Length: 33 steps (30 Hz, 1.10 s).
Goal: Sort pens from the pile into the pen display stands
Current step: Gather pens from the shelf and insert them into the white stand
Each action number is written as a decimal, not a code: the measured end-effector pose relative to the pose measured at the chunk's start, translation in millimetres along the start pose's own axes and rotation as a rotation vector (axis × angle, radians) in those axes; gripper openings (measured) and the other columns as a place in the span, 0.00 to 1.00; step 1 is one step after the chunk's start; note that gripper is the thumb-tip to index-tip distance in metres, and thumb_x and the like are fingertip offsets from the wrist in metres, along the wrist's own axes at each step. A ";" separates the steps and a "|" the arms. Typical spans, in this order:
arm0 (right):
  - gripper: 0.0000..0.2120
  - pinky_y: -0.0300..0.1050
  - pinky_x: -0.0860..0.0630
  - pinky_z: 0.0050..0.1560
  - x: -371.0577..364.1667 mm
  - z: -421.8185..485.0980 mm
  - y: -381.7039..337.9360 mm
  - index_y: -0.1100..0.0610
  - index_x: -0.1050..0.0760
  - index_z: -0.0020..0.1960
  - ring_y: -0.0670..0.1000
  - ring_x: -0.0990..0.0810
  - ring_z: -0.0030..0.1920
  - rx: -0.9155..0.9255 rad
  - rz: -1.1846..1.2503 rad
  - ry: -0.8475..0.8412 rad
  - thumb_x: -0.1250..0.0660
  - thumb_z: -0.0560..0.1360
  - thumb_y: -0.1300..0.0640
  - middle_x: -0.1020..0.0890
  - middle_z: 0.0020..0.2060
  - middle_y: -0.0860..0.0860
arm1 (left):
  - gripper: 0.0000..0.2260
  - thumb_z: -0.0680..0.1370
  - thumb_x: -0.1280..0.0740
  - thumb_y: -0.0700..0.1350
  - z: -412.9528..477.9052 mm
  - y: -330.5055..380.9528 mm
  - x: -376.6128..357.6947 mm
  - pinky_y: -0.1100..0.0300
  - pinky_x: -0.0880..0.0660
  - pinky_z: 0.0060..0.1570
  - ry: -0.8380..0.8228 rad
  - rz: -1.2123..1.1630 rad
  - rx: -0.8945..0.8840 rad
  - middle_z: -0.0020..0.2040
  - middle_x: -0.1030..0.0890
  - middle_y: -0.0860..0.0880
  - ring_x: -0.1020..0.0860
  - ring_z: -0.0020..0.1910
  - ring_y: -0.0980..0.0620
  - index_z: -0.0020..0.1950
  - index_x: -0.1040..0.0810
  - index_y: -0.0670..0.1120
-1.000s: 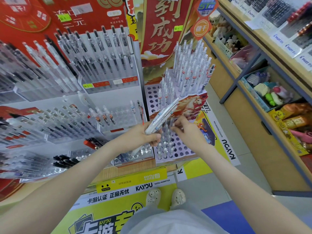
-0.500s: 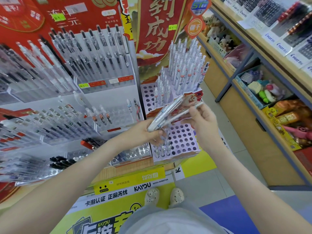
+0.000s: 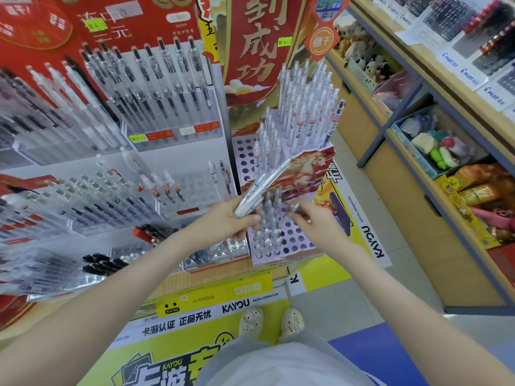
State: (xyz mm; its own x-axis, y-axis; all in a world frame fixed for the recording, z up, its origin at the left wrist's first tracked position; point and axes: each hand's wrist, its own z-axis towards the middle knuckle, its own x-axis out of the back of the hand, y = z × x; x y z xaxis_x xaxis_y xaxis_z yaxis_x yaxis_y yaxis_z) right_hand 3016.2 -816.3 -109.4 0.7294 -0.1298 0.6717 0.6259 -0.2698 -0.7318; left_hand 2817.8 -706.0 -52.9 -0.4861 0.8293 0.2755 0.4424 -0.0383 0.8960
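Note:
My left hand [image 3: 231, 220] grips a bundle of white pens [image 3: 260, 186] that points up and to the right, over the lilac pen stand [image 3: 295, 242] with its rows of round holes. My right hand [image 3: 316, 222] hovers over the stand's lower tier and pinches a single white pen [image 3: 294, 208], which is blurred, next to several pens standing in the holes [image 3: 269, 218]. The stand's upper tier [image 3: 243, 158] holds many upright white pens [image 3: 306, 107] at the back.
Clear acrylic racks [image 3: 156, 112] full of pens fill the left side. A red card sign [image 3: 256, 43] rises behind the stand. Wooden shelves [image 3: 418, 174] with toys and snack packs run along the right. My shoes [image 3: 271, 321] stand on the floor below.
My right hand has come down from beside the bundle to the stand's lower tier with one pen. The left hand still holds the bundle in about the same place.

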 end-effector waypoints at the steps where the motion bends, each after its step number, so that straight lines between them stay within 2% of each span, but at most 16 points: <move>1: 0.02 0.42 0.35 0.31 -2.6 2.9 -0.2 0.52 0.31 0.48 0.45 0.32 0.28 0.005 -0.033 -0.035 0.38 0.79 0.58 0.26 0.30 0.48 | 0.04 0.79 0.33 0.41 -0.5 0.6 0.1 0.67 0.29 0.27 -0.001 0.009 0.007 0.38 0.18 0.52 0.27 0.27 0.58 0.49 0.25 0.51; 3: 0.06 0.45 0.35 0.32 -7.4 7.8 -2.3 0.54 0.34 0.46 0.45 0.31 0.28 0.001 -0.060 -0.066 0.38 0.79 0.58 0.26 0.31 0.46 | 0.04 0.79 0.34 0.41 -2.0 3.1 -0.5 0.68 0.30 0.27 -0.008 0.015 0.017 0.38 0.18 0.52 0.28 0.25 0.61 0.49 0.25 0.51; 6: 0.07 0.46 0.35 0.31 -9.9 14.0 -4.9 0.55 0.35 0.45 0.49 0.30 0.29 -0.021 -0.071 -0.052 0.37 0.79 0.58 0.23 0.33 0.52 | 0.05 0.79 0.34 0.41 -4.2 6.1 -1.9 0.69 0.31 0.27 -0.020 0.002 0.024 0.34 0.20 0.56 0.29 0.25 0.63 0.49 0.26 0.51; 11: 0.16 0.42 0.40 0.27 -4.2 13.9 -6.1 0.50 0.39 0.36 0.48 0.34 0.26 -0.031 -0.135 -0.057 0.36 0.78 0.58 0.31 0.26 0.48 | 0.03 0.79 0.33 0.43 -2.9 5.8 -2.2 0.67 0.31 0.27 -0.056 0.005 0.025 0.32 0.23 0.55 0.31 0.25 0.59 0.48 0.26 0.49; 12: 0.13 0.42 0.40 0.27 -4.2 13.2 -6.7 0.51 0.36 0.37 0.50 0.32 0.27 -0.024 -0.147 -0.092 0.37 0.79 0.59 0.29 0.27 0.49 | 0.02 0.79 0.33 0.43 -2.2 5.7 -2.5 0.67 0.32 0.27 -0.063 0.009 0.020 0.31 0.23 0.55 0.31 0.25 0.59 0.48 0.26 0.48; 14: 0.04 0.42 0.38 0.28 -6.5 12.3 -8.0 0.58 0.27 0.46 0.54 0.30 0.28 -0.016 -0.145 -0.147 0.39 0.79 0.60 0.25 0.30 0.50 | 0.03 0.79 0.33 0.43 -0.4 4.6 -3.5 0.66 0.32 0.26 -0.076 0.017 0.010 0.30 0.24 0.55 0.31 0.25 0.58 0.49 0.26 0.46; 16: 0.06 0.38 0.40 0.24 -7.9 12.2 -8.8 0.63 0.27 0.51 0.51 0.32 0.25 -0.051 -0.131 -0.133 0.41 0.79 0.62 0.25 0.30 0.47 | 0.03 0.79 0.33 0.43 0.4 3.6 -3.8 0.66 0.31 0.26 -0.076 0.017 0.010 0.30 0.25 0.55 0.30 0.25 0.58 0.49 0.26 0.45; 18: 0.05 0.35 0.41 0.24 -6.8 12.7 -9.0 0.61 0.28 0.49 0.47 0.33 0.25 -0.085 -0.129 -0.119 0.41 0.80 0.61 0.22 0.33 0.46 | 0.03 0.78 0.33 0.43 0.5 2.4 -2.7 0.66 0.31 0.26 -0.085 0.008 0.010 0.31 0.26 0.54 0.31 0.25 0.58 0.48 0.27 0.46; 20: 0.03 0.37 0.32 0.31 -5.7 13.1 -6.2 0.58 0.29 0.51 0.48 0.26 0.32 -0.114 -0.121 -0.125 0.38 0.79 0.58 0.18 0.44 0.51 | 0.03 0.78 0.34 0.44 -0.1 0.6 -1.1 0.67 0.32 0.26 -0.107 0.006 0.003 0.32 0.27 0.52 0.31 0.25 0.59 0.48 0.27 0.48; 21: 0.08 0.40 0.28 0.37 -4.1 11.3 -6.9 0.57 0.29 0.54 0.49 0.24 0.39 -0.121 -0.100 -0.104 0.36 0.78 0.55 0.19 0.47 0.50 | 0.02 0.79 0.34 0.44 -0.5 -0.2 -0.5 0.67 0.32 0.26 -0.115 0.006 -0.001 0.32 0.28 0.51 0.31 0.25 0.59 0.48 0.27 0.49; 23: 0.15 0.42 0.26 0.46 1.2 4.6 -11.9 0.55 0.29 0.57 0.48 0.24 0.46 -0.080 0.008 0.005 0.32 0.75 0.49 0.22 0.47 0.47 | 0.02 0.79 0.35 0.45 -0.7 -1.0 -0.2 0.66 0.31 0.27 -0.121 0.024 -0.009 0.33 0.28 0.51 0.31 0.26 0.59 0.48 0.28 0.51; 24: 0.16 0.41 0.26 0.47 4.9 0.1 -18.0 0.53 0.29 0.57 0.47 0.24 0.47 -0.042 0.111 0.065 0.31 0.74 0.48 0.23 0.47 0.46 | 0.02 0.79 0.35 0.46 -0.7 -0.7 -0.6 0.66 0.31 0.28 -0.124 0.044 -0.016 0.33 0.27 0.51 0.30 0.26 0.58 0.48 0.28 0.52; 26: 0.14 0.40 0.25 0.48 13.1 -9.1 -34.5 0.51 0.29 0.56 0.47 0.23 0.48 0.006 0.407 0.095 0.31 0.73 0.48 0.21 0.47 0.48 | 0.03 0.79 0.35 0.48 0.9 -0.8 -1.9 0.64 0.30 0.29 -0.140 0.083 -0.019 0.33 0.27 0.52 0.30 0.27 0.57 0.48 0.28 0.53; 29: 0.12 0.43 0.23 0.44 19.6 -15.8 -52.7 0.59 0.27 0.56 0.49 0.21 0.43 -0.014 0.781 0.100 0.34 0.75 0.54 0.20 0.43 0.51 | 0.05 0.79 0.34 0.49 4.4 -0.5 -5.3 0.62 0.31 0.29 -0.180 0.121 -0.018 0.32 0.29 0.54 0.31 0.28 0.56 0.52 0.29 0.53; 31: 0.09 0.43 0.23 0.40 22.6 -15.6 -59.5 0.63 0.27 0.55 0.50 0.20 0.39 -0.043 0.829 0.153 0.36 0.77 0.60 0.19 0.40 0.53 | 0.06 0.79 0.34 0.48 7.0 0.3 -6.9 0.61 0.32 0.29 -0.166 0.159 -0.020 0.32 0.29 0.54 0.31 0.28 0.56 0.54 0.29 0.56; 33: 0.08 0.43 0.22 0.40 25.7 -14.5 -60.4 0.65 0.27 0.55 0.51 0.19 0.40 -0.074 0.846 0.173 0.36 0.78 0.62 0.18 0.41 0.55 | 0.09 0.79 0.34 0.48 9.2 1.7 -7.3 0.65 0.32 0.28 -0.124 0.237 -0.031 0.34 0.28 0.53 0.31 0.27 0.59 0.58 0.28 0.52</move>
State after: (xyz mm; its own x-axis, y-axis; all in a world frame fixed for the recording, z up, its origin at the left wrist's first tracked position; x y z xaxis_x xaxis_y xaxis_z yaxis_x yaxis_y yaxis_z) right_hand 2993.2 -817.1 -46.3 0.8857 -0.4570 -0.0821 -0.1317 -0.0778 -0.9882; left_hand 2829.1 -707.1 -56.6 -0.2744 0.8572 0.4358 0.5085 -0.2553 0.8223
